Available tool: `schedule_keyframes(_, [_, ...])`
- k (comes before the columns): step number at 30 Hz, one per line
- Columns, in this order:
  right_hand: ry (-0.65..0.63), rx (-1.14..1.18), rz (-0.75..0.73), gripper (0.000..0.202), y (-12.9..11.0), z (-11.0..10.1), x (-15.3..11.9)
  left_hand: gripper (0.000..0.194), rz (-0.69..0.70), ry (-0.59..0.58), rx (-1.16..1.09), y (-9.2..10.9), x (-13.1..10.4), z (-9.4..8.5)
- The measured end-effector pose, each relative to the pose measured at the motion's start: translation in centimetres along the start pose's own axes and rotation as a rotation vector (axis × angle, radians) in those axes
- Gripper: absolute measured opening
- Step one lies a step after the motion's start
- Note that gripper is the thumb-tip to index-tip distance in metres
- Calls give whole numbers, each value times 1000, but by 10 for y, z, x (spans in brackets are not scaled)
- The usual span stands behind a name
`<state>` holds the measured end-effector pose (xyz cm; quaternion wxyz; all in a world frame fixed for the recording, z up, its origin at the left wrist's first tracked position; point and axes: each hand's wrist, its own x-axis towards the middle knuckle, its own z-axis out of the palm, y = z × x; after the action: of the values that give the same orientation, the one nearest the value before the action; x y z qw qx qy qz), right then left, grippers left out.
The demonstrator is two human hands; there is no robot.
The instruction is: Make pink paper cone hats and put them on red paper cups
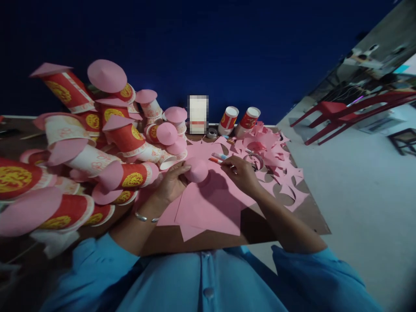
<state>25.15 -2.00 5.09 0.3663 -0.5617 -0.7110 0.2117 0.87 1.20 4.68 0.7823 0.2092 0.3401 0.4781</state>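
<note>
My left hand pinches the rim of a small pink paper cone between thumb and fingers. Just to its right, my right hand has its fingertips closed at the end of a slim orange-and-white pen-shaped stick. Another pale stick with a blue part lies right behind that one. Under both hands spread flat pink paper sheets, overlapping on the brown table.
Piled at left are red and white paper cups with pink cone tops. Two cups without cones stand at the back, near a tape roll. Pink cut-out scraps cover the right side; a red chair stands beyond.
</note>
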Motion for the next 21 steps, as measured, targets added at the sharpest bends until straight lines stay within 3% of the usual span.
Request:
schedule_keyframes(5, [-220, -529, 90, 20, 2, -35, -6, 17, -13, 11, -22, -1, 2, -1])
schedule_keyframes(9, [-352, -829, 165, 28, 17, -42, -17, 21, 5, 46, -35, -2, 3, 0])
schedule_keyframes(21, [-349, -946, 130, 28, 31, -48, -42, 27, 65, 38, -20, 1, 5, -2])
